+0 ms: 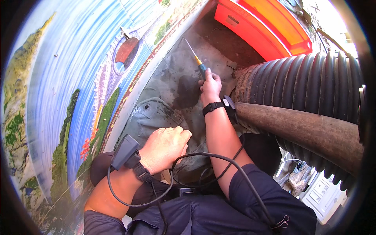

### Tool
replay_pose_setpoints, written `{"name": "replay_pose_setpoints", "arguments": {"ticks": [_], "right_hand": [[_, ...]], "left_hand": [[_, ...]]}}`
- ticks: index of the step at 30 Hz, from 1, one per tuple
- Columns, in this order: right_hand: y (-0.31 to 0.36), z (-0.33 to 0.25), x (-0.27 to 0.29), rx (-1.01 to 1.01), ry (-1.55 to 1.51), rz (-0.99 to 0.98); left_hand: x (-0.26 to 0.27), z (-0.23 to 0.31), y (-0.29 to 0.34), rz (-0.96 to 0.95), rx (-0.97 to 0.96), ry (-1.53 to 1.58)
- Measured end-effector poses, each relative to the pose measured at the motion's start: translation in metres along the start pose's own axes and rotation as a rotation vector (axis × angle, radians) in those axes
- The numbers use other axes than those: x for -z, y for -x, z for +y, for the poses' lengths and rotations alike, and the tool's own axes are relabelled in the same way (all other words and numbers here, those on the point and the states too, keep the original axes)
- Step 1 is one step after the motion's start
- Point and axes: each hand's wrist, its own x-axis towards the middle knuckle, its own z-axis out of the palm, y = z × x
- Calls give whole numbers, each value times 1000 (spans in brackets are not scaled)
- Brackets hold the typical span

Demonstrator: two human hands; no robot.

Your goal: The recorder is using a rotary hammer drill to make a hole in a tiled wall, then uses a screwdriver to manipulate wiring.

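Note:
My right hand point(211, 87) is closed around the dark green and yellow handle of a screwdriver point(202, 68). The long thin metal shaft points up and to the left, its tip near the base of the painted wall. Lower and to the left, my left hand point(165, 148) is curled with its knuckles up. Its fingers are tucked under, so whatever they may hold is hidden. Beyond that hand lies a grey curved piece point(152, 111) with a round dark fitting, on a grey, stained surface point(166, 76).
The painted wall point(78, 98) rises on my left. To the right are a black corrugated pipe point(305, 80) and a brown round pole point(297, 123). Red and orange plastic panels point(254, 31) stand at the back. A black cable point(235, 162) loops between my arms.

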Motion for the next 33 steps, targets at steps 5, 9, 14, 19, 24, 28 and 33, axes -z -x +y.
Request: {"name": "replay_pose_setpoints", "arguments": {"ticks": [5,9,14,19,24,28,33], "right_hand": [[12,-9,-5,-522,-319,-129],[5,2,-2,-200,-193,-117],[4,-5,1,-430,-283,-102],[14,-8,-6,-463,-324,-149],[4,7,-10,245,108,54],[8,-12,-7,-489,-308,-118],[1,12,-6,-183,-100,-55]], "left_hand": [[-1,-1,3,5,11,9],[0,-2,1,4,9,10],[-2,-3,1,10,0,3],[3,-1,4,-7,14,14],[6,4,2,-7,9,35],[8,6,6,-1,20,19],[8,8,3,15,-12,23]]}}
